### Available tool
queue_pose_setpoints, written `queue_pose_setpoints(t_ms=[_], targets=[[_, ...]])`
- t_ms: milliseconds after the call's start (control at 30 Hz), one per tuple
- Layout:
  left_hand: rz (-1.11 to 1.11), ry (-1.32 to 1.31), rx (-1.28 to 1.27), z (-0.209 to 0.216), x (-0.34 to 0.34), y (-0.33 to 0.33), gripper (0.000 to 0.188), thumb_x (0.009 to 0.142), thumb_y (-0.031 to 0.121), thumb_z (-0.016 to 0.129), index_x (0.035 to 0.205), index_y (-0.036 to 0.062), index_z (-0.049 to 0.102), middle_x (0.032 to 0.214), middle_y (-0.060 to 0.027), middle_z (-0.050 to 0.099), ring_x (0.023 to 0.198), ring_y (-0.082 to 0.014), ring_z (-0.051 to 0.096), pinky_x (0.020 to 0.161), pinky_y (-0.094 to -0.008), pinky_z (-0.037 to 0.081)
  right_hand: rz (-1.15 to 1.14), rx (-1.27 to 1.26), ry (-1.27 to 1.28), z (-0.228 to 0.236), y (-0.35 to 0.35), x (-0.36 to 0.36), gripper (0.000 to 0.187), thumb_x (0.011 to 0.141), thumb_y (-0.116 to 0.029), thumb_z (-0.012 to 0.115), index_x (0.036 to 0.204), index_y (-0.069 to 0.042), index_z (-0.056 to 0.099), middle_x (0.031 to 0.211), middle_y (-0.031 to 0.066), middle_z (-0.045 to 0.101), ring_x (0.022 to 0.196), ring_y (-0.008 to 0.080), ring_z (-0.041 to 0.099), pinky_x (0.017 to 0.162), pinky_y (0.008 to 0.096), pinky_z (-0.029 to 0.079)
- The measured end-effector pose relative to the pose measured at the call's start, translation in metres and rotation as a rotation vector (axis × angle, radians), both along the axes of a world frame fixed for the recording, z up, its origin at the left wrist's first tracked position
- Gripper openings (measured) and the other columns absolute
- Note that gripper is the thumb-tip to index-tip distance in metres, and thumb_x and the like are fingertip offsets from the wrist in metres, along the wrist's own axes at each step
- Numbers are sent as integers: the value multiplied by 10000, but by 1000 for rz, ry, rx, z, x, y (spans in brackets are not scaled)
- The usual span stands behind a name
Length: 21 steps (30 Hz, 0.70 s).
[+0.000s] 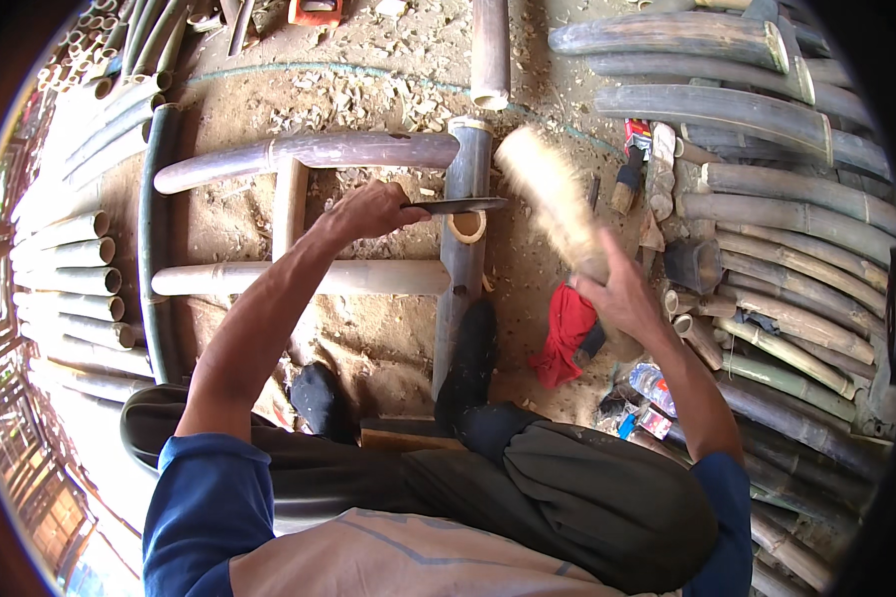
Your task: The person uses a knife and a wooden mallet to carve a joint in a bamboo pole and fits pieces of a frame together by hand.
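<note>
Shirt and lap: nearest us are our pale-fronted shirt [398, 557] and dark trousers [607, 488], with the work laid out on the ground [368, 348] beyond our feet.
Left hand: our left hand [368, 211] has its grip closed around the handle end of a dark blade [458, 206], which points right and lies across the bamboo post.
Right hand: our right hand [619, 291] has its grip clamped on a pale wooden mallet [548, 189]; its head is blurred and stands to the right of the blade, apart from it.
Bamboo post: the bamboo post [466, 274] runs away from us, between our hands; a pale-rimmed opening [466, 229] shows just below the blade.
Rails: the upper rail [358, 151] and lower rail [319, 278] reach from the post toward a dark pole [156, 239] on the left, with a short crosspiece [289, 204] between them.
Frame so far: we judge the main outline laid out and the cutting at the post partly done; we cannot tell whether the rail ends are fully seated.
Left over: the opening has nothing fitted in it, so we judge shaping and fitting there unfinished.
Shavings: pale shavings [338, 99] litter the ground beyond the upper rail.
</note>
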State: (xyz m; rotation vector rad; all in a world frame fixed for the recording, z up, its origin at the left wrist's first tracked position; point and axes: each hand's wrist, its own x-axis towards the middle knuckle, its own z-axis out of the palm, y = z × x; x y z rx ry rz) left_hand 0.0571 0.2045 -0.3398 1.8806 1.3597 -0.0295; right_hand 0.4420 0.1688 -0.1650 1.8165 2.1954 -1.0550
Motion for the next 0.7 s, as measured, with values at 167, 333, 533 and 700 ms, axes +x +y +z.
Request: queue_pose_setpoints(t_ms=[167,333,533,700], targets=[[-1,19,-81,-6,-4,4,621,989,618,593,852,39,770,555,-48,599,467,-161,561,519,-405,518,80,96,26,7,8,8,851,878,-259,738,1576,27,344,1543,316,453,1420,365,502,1153,427,421],[-19,-4,-124,5,1,7,608,995,595,609,848,29,778,621,-77,687,534,-192,666,570,-406,561,54,-183,-197,22,10,-10,857,866,-238,695,1600,0,322,1549,277,470,1425,383,492,1172,415,407],[-14,-27,-145,1,0,6,600,987,600,618,879,34,786,644,-82,701,559,-194,685,593,-401,569,-92,172,145,0,-4,5,895,835,-237,749,1591,8,338,1538,248,504,1376,364,547,1155,400,417],[-62,27,5,3,-4,3,585,1011,600,571,889,70,787,605,-67,660,500,-169,614,493,-383,517,39,-154,-120,10,6,5,873,837,-220,731,1595,-19,347,1549,255,485,1400,365,523,1168,385,410]])
